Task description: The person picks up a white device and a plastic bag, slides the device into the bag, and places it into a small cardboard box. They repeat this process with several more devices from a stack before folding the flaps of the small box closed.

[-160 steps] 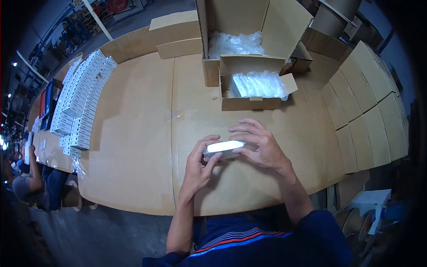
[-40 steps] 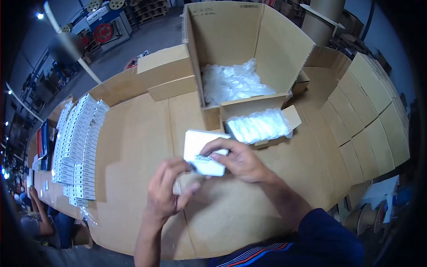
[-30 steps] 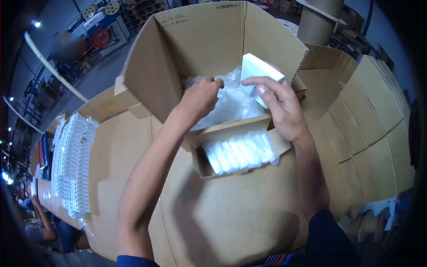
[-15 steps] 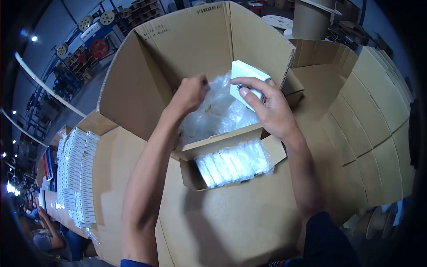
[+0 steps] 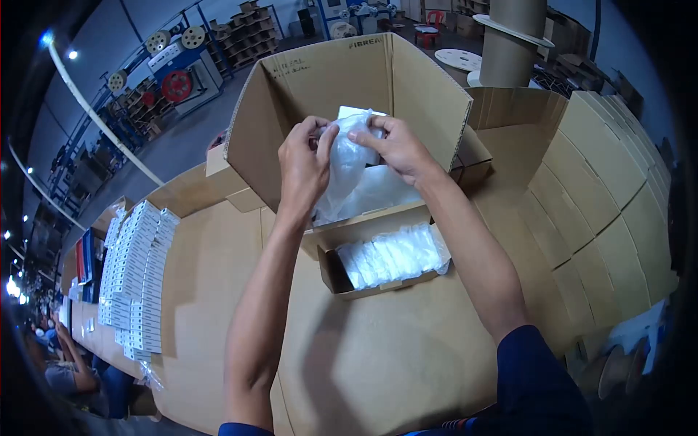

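Above the big cardboard carton (image 5: 327, 76), my left hand (image 5: 305, 158) pinches a clear bubble-wrap bag (image 5: 345, 163) by its upper edge. My right hand (image 5: 400, 150) grips the same bag from the other side, fingers closed. A flat white box (image 5: 352, 111) shows just behind the bag, between my hands; whether it is partly inside the bag cannot be made out. More clear bags (image 5: 382, 190) lie in the carton below. Nearer to me stands a small open cardboard box (image 5: 378, 289), holding a row of several bubble-wrapped white items (image 5: 392, 256).
Stacked small white boxes (image 5: 138, 272) stand on the left of the cardboard-covered table (image 5: 407, 341). Folded cardboard sheets (image 5: 589, 196) lean at the right. Another person (image 5: 73, 374) sits at the lower left. A large spool (image 5: 512, 47) and machinery (image 5: 178, 73) stand beyond.
My left hand has come up from the carton with a bubble-wrap bag and met my right hand. The white box, earlier held in my right hand, is now mostly behind the bag. The view has tilted up.
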